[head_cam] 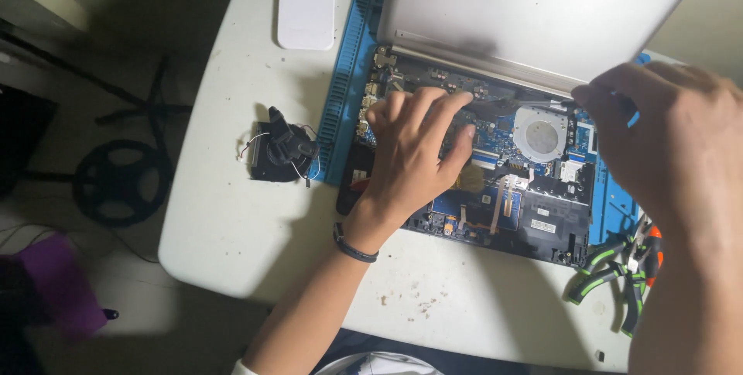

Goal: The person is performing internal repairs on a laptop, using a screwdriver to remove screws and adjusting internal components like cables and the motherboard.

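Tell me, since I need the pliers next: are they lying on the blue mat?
No, the pliers lie on the white table, just off the blue mat at its right corner.

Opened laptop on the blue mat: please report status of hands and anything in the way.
Left hand pressing flat on the motherboard, small brush beneath. Right hand at the lid hinge edge, grip unclear. Pliers lying apart.
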